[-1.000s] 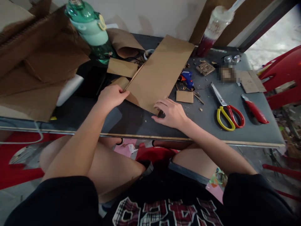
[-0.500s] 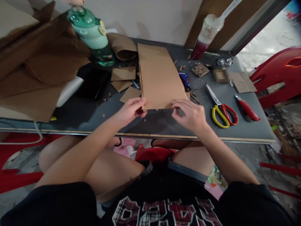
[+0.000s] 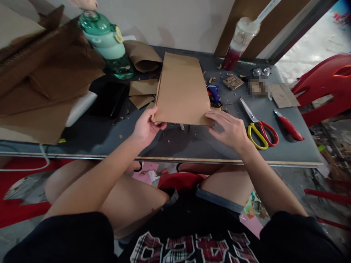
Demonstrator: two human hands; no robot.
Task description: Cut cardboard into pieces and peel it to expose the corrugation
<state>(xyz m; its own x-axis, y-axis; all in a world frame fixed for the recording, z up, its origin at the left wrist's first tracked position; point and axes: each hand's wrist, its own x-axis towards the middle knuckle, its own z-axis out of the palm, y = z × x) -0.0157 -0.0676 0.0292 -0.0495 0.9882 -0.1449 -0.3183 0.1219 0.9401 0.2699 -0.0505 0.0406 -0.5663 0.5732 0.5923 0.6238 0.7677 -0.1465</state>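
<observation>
A flat brown piece of cardboard (image 3: 182, 89) is held at its near corners, its near edge raised over the grey table. My left hand (image 3: 148, 126) grips the near left corner, thumb on top and fingers underneath. At the near right corner, my right hand (image 3: 229, 128) has its fingertips on the upper face and its thumb under or beside the edge. Behind the cardboard's right side, a blue tool (image 3: 214, 93) is partly covered. Small cardboard pieces (image 3: 142, 87) lie just left of it. To the right of my right hand are scissors (image 3: 257, 126) with yellow and red handles.
A red-handled cutter (image 3: 289, 126) lies near the table's right end. Standing at the back are a green bottle (image 3: 108, 45) and a cup with a red drink (image 3: 237, 47). Large cardboard (image 3: 46, 87) and a black flat object (image 3: 109, 98) occupy the left. Scraps are scattered about.
The cardboard's near end has shifted left and turned slightly. My left hand has moved left with its corner, while my right hand has moved slightly right and its fingers have straightened.
</observation>
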